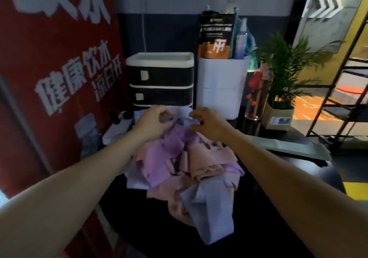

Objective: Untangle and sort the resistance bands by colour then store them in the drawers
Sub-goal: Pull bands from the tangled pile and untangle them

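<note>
A tangled heap of resistance bands (185, 164) lies on the dark table, mixing purple, pink and pale blue-grey strips. At its far end both hands pinch one pale blue-grey band (182, 120): my left hand (154, 121) closed on its left part, my right hand (207, 123) gripping its right part with thumb and fingers. Just behind the hands stands a small drawer unit (161, 80), white-framed with dark fronts; its two upper drawers are shut. The lowest level is hidden by my hands.
A red banner (59, 68) runs along the left. A white bin (223, 86) holding a box and spray bottles stands right of the drawers. Beside it are a clear tube (256, 100) and a potted plant (282, 90). A grey pouch (294, 146) lies right.
</note>
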A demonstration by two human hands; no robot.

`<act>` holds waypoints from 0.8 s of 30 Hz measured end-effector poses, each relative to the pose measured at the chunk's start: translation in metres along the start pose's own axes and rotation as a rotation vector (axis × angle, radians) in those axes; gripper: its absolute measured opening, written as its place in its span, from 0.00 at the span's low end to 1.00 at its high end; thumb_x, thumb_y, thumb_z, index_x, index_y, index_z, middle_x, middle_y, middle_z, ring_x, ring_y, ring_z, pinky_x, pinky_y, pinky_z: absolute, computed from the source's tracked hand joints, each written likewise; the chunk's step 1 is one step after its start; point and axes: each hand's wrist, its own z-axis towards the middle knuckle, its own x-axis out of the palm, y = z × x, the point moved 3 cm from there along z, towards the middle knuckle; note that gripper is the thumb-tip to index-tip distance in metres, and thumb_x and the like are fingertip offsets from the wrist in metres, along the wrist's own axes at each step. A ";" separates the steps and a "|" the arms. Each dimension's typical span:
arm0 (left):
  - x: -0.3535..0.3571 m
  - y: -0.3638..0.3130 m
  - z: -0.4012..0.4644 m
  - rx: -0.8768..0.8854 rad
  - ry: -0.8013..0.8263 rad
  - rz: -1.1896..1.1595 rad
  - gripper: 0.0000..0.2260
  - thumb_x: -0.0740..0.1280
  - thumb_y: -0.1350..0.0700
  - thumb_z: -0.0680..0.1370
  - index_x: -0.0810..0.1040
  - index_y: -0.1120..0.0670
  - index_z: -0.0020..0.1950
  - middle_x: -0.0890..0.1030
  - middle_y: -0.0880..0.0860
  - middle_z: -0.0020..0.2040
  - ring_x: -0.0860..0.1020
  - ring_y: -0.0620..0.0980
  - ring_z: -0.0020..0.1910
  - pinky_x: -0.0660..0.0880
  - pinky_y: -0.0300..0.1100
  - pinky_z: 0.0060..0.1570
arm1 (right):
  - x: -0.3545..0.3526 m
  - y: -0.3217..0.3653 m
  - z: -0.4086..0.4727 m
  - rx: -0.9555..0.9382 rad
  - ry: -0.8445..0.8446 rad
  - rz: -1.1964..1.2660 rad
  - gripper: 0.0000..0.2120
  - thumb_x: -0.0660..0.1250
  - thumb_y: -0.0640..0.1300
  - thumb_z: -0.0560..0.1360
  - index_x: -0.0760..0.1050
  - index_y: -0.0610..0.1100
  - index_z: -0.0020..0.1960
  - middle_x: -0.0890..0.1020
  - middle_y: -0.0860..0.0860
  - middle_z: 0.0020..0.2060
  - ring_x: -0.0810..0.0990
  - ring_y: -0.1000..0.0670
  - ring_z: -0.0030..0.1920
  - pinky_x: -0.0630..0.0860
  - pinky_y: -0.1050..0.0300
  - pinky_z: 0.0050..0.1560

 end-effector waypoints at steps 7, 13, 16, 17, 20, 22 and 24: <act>-0.049 0.065 -0.050 -0.118 -0.003 0.040 0.12 0.71 0.59 0.73 0.78 0.57 0.55 0.76 0.50 0.53 0.74 0.44 0.50 0.64 0.24 0.39 | 0.061 0.062 0.017 -0.081 0.104 -0.053 0.13 0.70 0.43 0.72 0.77 0.37 0.53 0.80 0.40 0.51 0.78 0.43 0.50 0.71 0.53 0.49; -0.072 0.110 -0.080 -0.251 0.098 0.076 0.10 0.66 0.46 0.69 0.76 0.51 0.40 0.75 0.54 0.43 0.78 0.59 0.47 0.70 0.44 0.43 | 0.097 0.099 0.028 -0.182 0.095 -0.131 0.11 0.69 0.45 0.71 0.79 0.41 0.51 0.79 0.42 0.50 0.77 0.43 0.51 0.67 0.57 0.46; -0.074 0.124 -0.092 -0.269 0.060 0.080 0.11 0.71 0.56 0.73 0.80 0.61 0.51 0.80 0.59 0.50 0.78 0.53 0.49 0.72 0.46 0.49 | 0.115 0.108 0.035 -0.214 0.125 -0.122 0.06 0.66 0.43 0.67 0.78 0.40 0.37 0.79 0.45 0.37 0.76 0.45 0.41 0.71 0.55 0.41; -0.073 0.131 -0.094 -0.293 0.047 0.086 0.12 0.71 0.58 0.73 0.79 0.60 0.54 0.80 0.58 0.54 0.77 0.53 0.51 0.72 0.45 0.52 | 0.118 0.113 0.036 -0.223 0.140 -0.120 0.04 0.67 0.41 0.67 0.76 0.40 0.36 0.78 0.46 0.36 0.75 0.46 0.39 0.70 0.55 0.40; -0.061 0.152 -0.098 -0.401 0.074 0.019 0.12 0.71 0.57 0.73 0.77 0.54 0.57 0.77 0.58 0.58 0.76 0.57 0.59 0.72 0.47 0.59 | 0.124 0.120 0.042 -0.221 0.145 -0.135 0.03 0.68 0.38 0.68 0.76 0.40 0.41 0.73 0.48 0.36 0.75 0.43 0.42 0.64 0.59 0.44; -0.049 0.160 -0.100 -0.463 0.085 -0.094 0.15 0.72 0.59 0.73 0.75 0.56 0.58 0.75 0.56 0.57 0.74 0.58 0.61 0.72 0.47 0.57 | 0.132 0.121 0.044 -0.202 0.194 -0.144 0.07 0.66 0.41 0.67 0.77 0.39 0.42 0.73 0.47 0.37 0.76 0.39 0.44 0.68 0.54 0.48; -0.035 0.166 -0.104 -0.527 0.103 -0.098 0.24 0.73 0.57 0.72 0.69 0.60 0.64 0.72 0.53 0.58 0.73 0.56 0.61 0.68 0.40 0.51 | 0.139 0.117 0.046 -0.192 0.204 -0.139 0.12 0.64 0.45 0.68 0.77 0.39 0.48 0.74 0.45 0.43 0.76 0.40 0.49 0.71 0.52 0.53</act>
